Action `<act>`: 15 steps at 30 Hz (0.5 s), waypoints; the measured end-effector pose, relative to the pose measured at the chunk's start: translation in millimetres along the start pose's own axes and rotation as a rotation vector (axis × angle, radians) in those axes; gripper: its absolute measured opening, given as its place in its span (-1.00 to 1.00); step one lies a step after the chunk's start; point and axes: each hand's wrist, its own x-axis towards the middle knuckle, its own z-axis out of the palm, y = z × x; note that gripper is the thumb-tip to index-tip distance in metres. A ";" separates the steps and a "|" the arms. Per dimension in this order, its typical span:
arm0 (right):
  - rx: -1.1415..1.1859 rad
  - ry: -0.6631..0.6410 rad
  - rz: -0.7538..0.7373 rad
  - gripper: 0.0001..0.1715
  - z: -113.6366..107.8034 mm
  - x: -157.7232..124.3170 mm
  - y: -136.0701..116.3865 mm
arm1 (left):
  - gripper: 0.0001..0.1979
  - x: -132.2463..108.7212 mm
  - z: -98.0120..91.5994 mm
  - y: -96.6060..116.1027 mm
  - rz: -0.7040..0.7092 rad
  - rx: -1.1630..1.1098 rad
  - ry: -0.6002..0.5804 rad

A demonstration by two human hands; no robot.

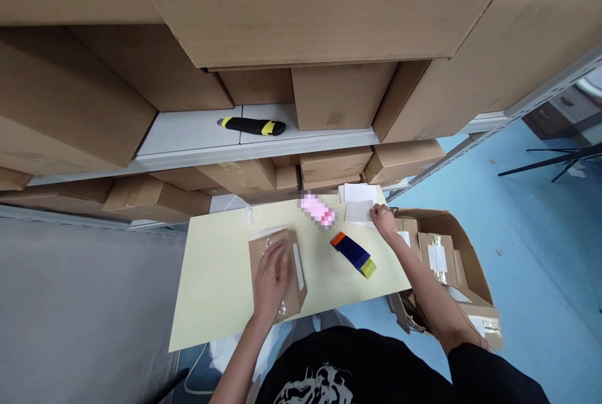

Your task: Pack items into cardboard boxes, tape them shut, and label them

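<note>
Your left hand lies on a brown kraft paper mailer, just below and left of the middle of the frame. Its fingers are apart and spread over the mailer, but you can't tell whether they are clamped on it or only resting there. A white paper strip runs along the mailer's right edge, and shiny wrapping shows at its top and bottom edges.

Your right hand reaches toward the far right corner of the pale yellow tabletop. Its fingers sit close together at the edge of a small stack of white paper sheets, though you can't tell whether they are gripping it.

Between your hands lie a navy rectangular packet with orange and yellow-green ends and a pink object, too blurred to identify. To the right of the tabletop, an open brown cardboard box holds more kraft mailers. At the top of the frame, brown cardboard cartons fill white metal shelving, and a black-and-yellow utility knife lies on a white shelf.
</note>
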 end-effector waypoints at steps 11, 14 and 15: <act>0.052 -0.065 -0.440 -0.80 33.3 -52.0 -89.4 | -0.57 147.6 133.6 48.9 -0.453 -0.261 -0.648; 0.118 -0.163 -0.539 -0.84 33.3 -62.3 -85.2 | -0.72 156.4 149.8 40.3 -0.407 -0.204 -0.758; 0.156 -0.204 -0.554 -0.82 32.6 -62.6 -79.6 | -0.80 156.1 152.6 36.7 -0.382 -0.179 -0.783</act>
